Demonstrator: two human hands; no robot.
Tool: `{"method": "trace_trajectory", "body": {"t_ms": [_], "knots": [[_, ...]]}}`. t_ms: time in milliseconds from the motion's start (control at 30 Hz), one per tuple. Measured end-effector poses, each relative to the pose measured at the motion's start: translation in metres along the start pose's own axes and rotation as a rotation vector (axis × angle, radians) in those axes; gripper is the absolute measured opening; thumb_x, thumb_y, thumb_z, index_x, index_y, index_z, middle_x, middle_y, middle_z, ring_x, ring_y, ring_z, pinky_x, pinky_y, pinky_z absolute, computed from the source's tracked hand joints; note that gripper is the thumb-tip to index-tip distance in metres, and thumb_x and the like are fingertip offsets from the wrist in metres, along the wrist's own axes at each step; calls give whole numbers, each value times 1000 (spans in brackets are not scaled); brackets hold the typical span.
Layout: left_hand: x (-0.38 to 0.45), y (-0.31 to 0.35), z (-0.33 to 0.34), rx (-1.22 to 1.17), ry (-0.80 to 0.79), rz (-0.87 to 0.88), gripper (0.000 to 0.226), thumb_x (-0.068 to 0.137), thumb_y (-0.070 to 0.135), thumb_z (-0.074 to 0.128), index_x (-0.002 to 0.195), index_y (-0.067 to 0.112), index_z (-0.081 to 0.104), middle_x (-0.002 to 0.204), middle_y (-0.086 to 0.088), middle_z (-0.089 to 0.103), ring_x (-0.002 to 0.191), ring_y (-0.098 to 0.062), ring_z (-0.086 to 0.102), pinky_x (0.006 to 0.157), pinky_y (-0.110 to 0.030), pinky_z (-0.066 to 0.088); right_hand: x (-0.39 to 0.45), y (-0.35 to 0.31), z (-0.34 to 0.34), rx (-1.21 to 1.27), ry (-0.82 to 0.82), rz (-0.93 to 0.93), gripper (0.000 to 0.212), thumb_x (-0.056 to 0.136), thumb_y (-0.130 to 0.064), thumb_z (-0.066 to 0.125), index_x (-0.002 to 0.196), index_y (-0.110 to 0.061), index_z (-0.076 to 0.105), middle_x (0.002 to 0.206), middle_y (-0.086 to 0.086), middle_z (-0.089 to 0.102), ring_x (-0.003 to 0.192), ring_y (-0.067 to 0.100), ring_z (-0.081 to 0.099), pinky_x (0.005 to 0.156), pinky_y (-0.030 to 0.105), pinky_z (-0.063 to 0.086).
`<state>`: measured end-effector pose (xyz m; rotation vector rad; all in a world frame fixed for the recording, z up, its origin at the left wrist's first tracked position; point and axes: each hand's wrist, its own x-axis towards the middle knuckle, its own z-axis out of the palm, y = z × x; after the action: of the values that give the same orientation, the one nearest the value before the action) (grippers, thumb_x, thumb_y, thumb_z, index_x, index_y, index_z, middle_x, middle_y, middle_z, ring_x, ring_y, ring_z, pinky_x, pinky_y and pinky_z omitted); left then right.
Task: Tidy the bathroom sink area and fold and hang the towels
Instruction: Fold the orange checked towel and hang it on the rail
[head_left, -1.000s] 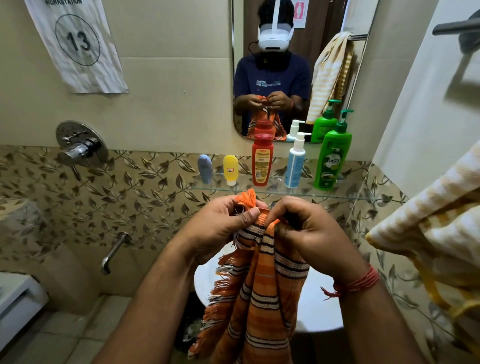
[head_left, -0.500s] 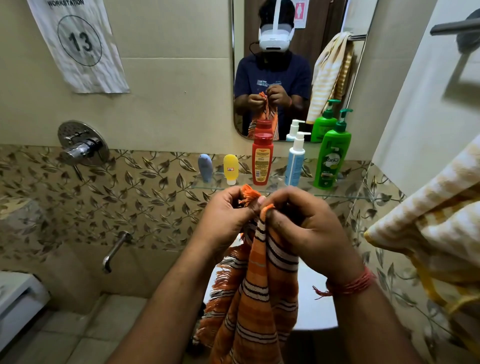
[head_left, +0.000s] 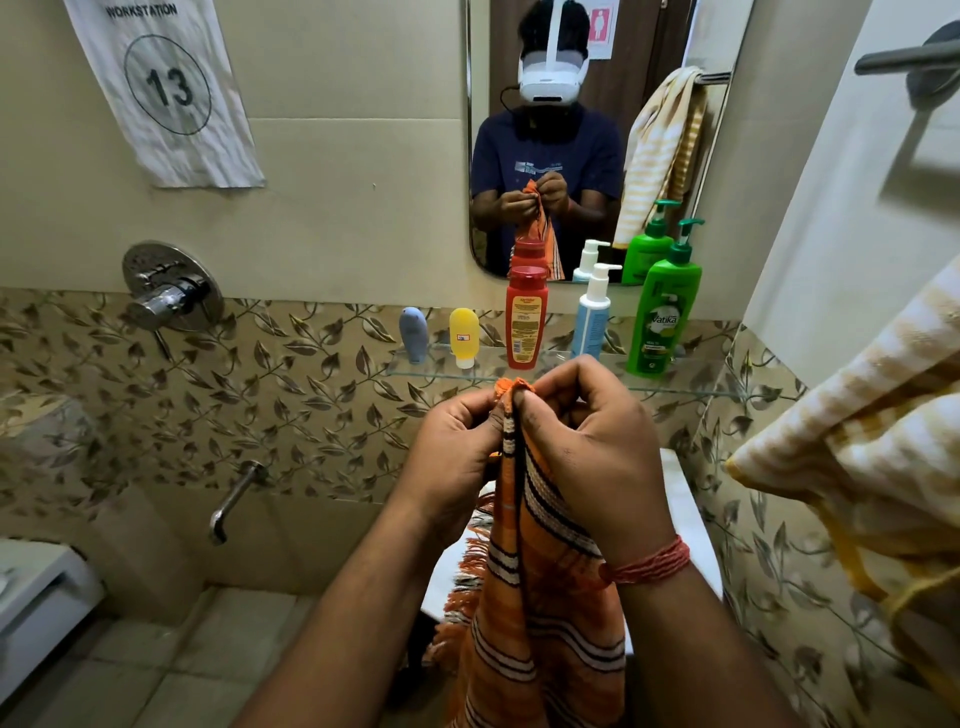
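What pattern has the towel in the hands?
Orange towel with black-and-white stripes and a fringed edge, seen in the head view.

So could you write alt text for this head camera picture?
Two hands, left hand and right hand, pinch the top edge of an orange striped towel before a glass shelf of bottles and a mirror.

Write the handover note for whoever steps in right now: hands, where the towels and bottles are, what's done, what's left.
Left hand and right hand both pinch the top edge of the orange striped towel, held up with its edges together; the rest hangs down in front of the sink.
Yellow striped towel hangs at the right.
Five bottles stand upright on the glass shelf.
Done: shelf looks orderly, orange towel mid-fold.
Left: finish folding the orange towel and hang it.
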<state>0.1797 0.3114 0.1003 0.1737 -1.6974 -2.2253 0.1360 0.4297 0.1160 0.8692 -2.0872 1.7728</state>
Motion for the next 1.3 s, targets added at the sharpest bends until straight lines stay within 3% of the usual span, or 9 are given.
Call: {"method": "trace_trajectory", "body": {"t_ms": [133,333,533,767,900,1000,1100,1200,1300], "knots": [[-5,-3,-2,-64,6,-15,23,85,21,61,96,11,78,105,-25,71,97,-37,63,81,-39,51,-3,-2,2,-35,-34,21,16,85,-20,75,77,-20,61,63,-1,60,58,8,57,52,23,47],[-8,-5,-10,-96,33,-24,33,98,20,51,109,-6,68,121,-37,62,104,-40,61,89,-47,44,-8,-2,3,-119,-51,1,16,86,-17,74,77,-19,60,63,-3,58,59,8,54,52,16,42],[-18,-4,-7,-33,-32,17,32,97,30,52,102,8,75,102,-19,72,94,-28,68,76,-39,54,-12,-1,3,-178,-26,0,20,85,-21,74,77,-20,56,62,-4,54,58,10,51,52,22,43],[-28,-4,-10,43,34,88,27,98,22,55,104,2,72,106,-27,70,105,-43,67,91,-53,53,-26,-1,4,-136,-23,55,25,87,-30,74,77,-18,54,63,-6,53,58,4,49,51,16,40],[-29,3,-12,32,174,73,28,103,19,50,99,2,71,88,-19,70,83,-29,67,75,-39,56,-37,4,-2,46,-229,105,20,89,-32,72,83,-17,59,65,-4,55,61,6,50,55,28,43],[-25,11,-20,9,302,71,27,104,24,50,94,12,72,81,-10,72,74,-23,69,71,-37,60,-48,15,-8,136,-416,169,24,90,-38,70,87,-16,62,72,19,60,63,21,53,57,37,42],[-16,24,-25,-18,396,87,27,104,26,50,91,14,71,78,-9,71,71,-25,68,69,-39,61,-58,21,-12,216,-489,203,29,90,-38,67,91,-9,65,75,15,59,68,26,54,63,42,45],[-6,37,-25,-41,430,115,27,104,27,51,90,17,71,74,-6,72,69,-25,69,75,-46,62,-65,24,-16,232,-581,233,27,92,-32,66,104,-8,69,97,19,71,89,39,69,81,55,57],[4,51,-32,-42,500,166,26,104,27,50,93,17,71,70,2,72,63,-14,69,71,-39,62,-68,29,-22,153,-618,205,30,92,-38,66,105,-12,71,101,13,72,94,31,71,83,53,58]]}}
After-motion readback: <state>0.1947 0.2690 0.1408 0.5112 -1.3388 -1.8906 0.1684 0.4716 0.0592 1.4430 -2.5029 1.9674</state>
